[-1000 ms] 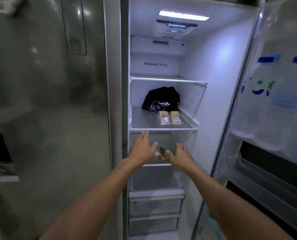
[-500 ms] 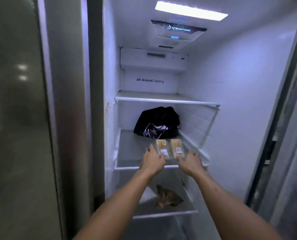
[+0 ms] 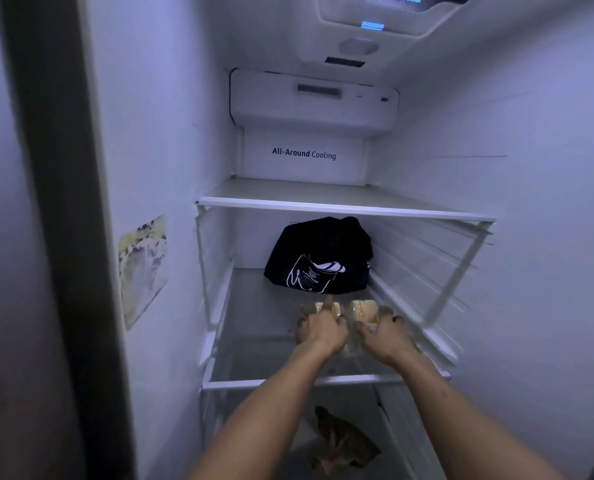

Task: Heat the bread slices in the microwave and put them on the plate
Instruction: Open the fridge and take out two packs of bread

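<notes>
- The open fridge [image 3: 496,116] fills the view — white walls, with "All-Around Cooling" printed on the back panel.
- A bare upper shelf [image 3: 344,206] spans the cabinet; below it, the middle glass shelf [image 3: 254,341] carries the task's things.
- A black bag [image 3: 318,258] with a white logo sits at the back of the middle shelf, against the rear wall.
- A worn sticker [image 3: 143,268] clings to the left inner wall, beside the middle shelf.
- On the shelf underneath lies a crumpled brownish wrapper [image 3: 340,441], partly hidden by the forearms.
- Two wrapped bread packs lie side by side just in front of the bag: the left bread pack [image 3: 337,309] and the right bread pack [image 3: 363,311].
- The left hand [image 3: 321,329] lies over the left bread pack, fingers curled around its edges — gripping it.
- The right hand [image 3: 383,336] covers the right bread pack, fingers bent over its far side and thumb at its near edge, holding it.
</notes>
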`<state>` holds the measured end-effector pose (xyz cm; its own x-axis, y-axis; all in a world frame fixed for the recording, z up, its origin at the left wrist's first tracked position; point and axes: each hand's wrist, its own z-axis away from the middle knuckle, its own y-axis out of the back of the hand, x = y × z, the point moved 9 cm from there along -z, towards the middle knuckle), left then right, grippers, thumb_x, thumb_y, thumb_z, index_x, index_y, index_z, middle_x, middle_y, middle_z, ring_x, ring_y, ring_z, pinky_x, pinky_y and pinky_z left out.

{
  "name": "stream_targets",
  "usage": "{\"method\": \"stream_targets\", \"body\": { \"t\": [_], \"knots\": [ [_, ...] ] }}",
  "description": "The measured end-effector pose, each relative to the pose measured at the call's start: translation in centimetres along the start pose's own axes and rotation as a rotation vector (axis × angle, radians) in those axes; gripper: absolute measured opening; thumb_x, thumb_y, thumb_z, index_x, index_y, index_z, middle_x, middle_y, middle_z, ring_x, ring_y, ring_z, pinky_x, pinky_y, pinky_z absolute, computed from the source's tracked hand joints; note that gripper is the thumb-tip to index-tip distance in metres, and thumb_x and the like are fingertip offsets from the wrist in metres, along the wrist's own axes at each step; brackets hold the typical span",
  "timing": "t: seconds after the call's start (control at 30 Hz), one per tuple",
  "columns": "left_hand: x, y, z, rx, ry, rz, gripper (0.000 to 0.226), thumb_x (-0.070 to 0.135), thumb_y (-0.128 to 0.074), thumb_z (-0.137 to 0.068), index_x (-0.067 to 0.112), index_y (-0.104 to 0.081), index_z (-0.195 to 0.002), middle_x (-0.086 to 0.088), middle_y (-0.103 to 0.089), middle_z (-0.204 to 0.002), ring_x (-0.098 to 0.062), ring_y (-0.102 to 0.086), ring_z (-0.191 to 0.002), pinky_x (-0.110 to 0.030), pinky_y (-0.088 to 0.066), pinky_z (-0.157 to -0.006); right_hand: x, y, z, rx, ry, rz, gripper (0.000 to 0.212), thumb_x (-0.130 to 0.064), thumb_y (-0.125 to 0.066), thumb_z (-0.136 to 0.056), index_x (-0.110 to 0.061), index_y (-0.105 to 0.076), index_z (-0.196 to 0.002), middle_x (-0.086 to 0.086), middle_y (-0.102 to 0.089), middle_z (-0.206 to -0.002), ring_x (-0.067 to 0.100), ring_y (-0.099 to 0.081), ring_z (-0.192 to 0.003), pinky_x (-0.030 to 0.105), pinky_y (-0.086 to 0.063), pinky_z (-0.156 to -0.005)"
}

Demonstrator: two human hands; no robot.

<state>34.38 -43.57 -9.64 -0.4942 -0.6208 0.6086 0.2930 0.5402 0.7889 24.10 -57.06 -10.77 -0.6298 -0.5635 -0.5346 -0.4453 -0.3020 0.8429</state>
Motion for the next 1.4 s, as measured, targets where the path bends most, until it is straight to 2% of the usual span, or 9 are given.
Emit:
{"method": "stream_targets", "body": {
  "t": [0.2, 0.37, 0.47, 0.6, 0.77, 0.9, 1.13, 1.23, 1.4],
  "knots": [
    [-0.4, 0.7, -1.4, 0.022, 0.026, -0.038, 0.053, 0.047, -0.047, -0.089, 0.027, -0.035, -0.136, -0.015, -0.055, -0.133, -0.037, -0.051, -0.123, -0.043, -0.045, -0.096, 0.1, 0.0, -1.0, -0.016, -0.024, -0.01, 0.072, -0.057, -0.052, -0.087, -0.013, -0.034, -0.141, 0.019, -0.048, -0.132, 0.039, -0.055, -0.115, 0.047, -0.048, -0.097],
    [-1.8, 0.8, -1.9, -0.012, 0.131, -0.082, 0.087, 0.062, -0.057, -0.081, 0.021, -0.018, -0.148, -0.027, -0.043, -0.145, -0.038, -0.044, -0.133, -0.041, -0.045, -0.098, 0.0, -0.2, -0.3, 0.017, -0.029, 0.086, 0.081, -0.058, -0.062, -0.085, -0.019, -0.023, -0.144, 0.015, -0.045, -0.136, 0.038, -0.053, -0.122, 0.046, -0.044, -0.096],
    [-2.6, 1.0, -1.1, 0.002, 0.178, -0.039, 0.099, 0.059, -0.066, -0.077, 0.014, -0.012, -0.147, -0.033, -0.033, -0.149, -0.039, -0.047, -0.131, -0.04, -0.046, -0.096, 0.6, -0.2, -0.2, 0.01, -0.095, -0.004, 0.093, -0.056, -0.074, -0.078, -0.017, -0.024, -0.146, 0.018, -0.044, -0.139, 0.039, -0.05, -0.126, 0.046, -0.043, -0.101],
    [-3.5, 1.2, 0.2, -0.038, 0.244, -0.006, 0.135, 0.06, -0.076, -0.066, 0.009, 0.014, -0.154, -0.022, -0.041, -0.146, -0.035, -0.046, -0.131, -0.036, -0.047, -0.095, 0.9, -0.4, 0.5, -0.089, -0.157, -0.082, 0.101, -0.055, -0.081, -0.068, -0.008, -0.03, -0.142, 0.014, -0.055, -0.131, 0.032, -0.057, -0.116, 0.038, -0.051, -0.093],
    [-4.4, 2.2, 2.7, -0.018, 0.25, 0.071, 0.124, 0.055, -0.079, -0.061, 0.006, -0.011, -0.153, -0.015, -0.051, -0.14, -0.034, -0.047, -0.131, -0.035, -0.043, -0.103, 2.1, -1.4, 1.5, -0.086, -0.096, -0.232, 0.089, -0.052, -0.08, -0.039, -0.023, -0.055, -0.119, -0.002, -0.07, -0.103, 0.02, -0.068, -0.091, 0.039, -0.059, -0.082],
    [-4.6, 2.7, 5.5, 0.033, 0.201, 0.154, 0.109, 0.052, -0.08, -0.061, 0.011, -0.021, -0.142, -0.019, -0.051, -0.133, -0.034, -0.049, -0.125, -0.034, -0.045, -0.1, 1.8, 0.1, 5.8, 0.013, -0.015, -0.309, 0.063, -0.044, -0.08, -0.045, -0.028, -0.058, -0.102, -0.006, -0.07, -0.094, 0.018, -0.067, -0.086, 0.039, -0.059, -0.079],
    [-4.2, 3.5, 12.9, 0.09, 0.104, 0.234, 0.096, 0.047, -0.08, -0.062, 0.013, -0.029, -0.135, -0.021, -0.048, -0.129, -0.038, -0.053, -0.116, -0.041, -0.048, -0.09, 2.4, 1.0, 13.2, 0.11, -0.001, -0.36, 0.07, -0.046, -0.081, -0.049, -0.027, -0.055, -0.111, -0.007, -0.066, -0.096, 0.019, -0.064, -0.091, 0.036, -0.054, -0.078],
    [-5.2, 3.1, 17.2, 0.053, 0.105, 0.256, 0.103, 0.049, -0.081, -0.058, 0.011, -0.027, -0.138, -0.022, -0.044, -0.134, -0.04, -0.049, -0.119, -0.045, -0.049, -0.095, 3.8, 0.4, 18.6, 0.143, -0.05, -0.388, 0.075, -0.05, -0.08, -0.052, -0.031, -0.05, -0.119, -0.003, -0.065, -0.104, 0.024, -0.062, -0.1, 0.039, -0.052, -0.086],
    [-8.4, 1.5, 25.0, -0.031, 0.151, 0.274, 0.111, 0.042, -0.088, -0.059, 0.006, -0.022, -0.142, -0.029, -0.037, -0.139, -0.044, -0.043, -0.127, -0.044, -0.041, -0.103, 5.6, -0.6, 28.2, 0.148, -0.108, -0.355, 0.073, -0.044, -0.081, -0.065, -0.028, -0.047, -0.127, -0.003, -0.062, -0.105, 0.025, -0.061, -0.098, 0.033, -0.046, -0.079]
  ]
}}
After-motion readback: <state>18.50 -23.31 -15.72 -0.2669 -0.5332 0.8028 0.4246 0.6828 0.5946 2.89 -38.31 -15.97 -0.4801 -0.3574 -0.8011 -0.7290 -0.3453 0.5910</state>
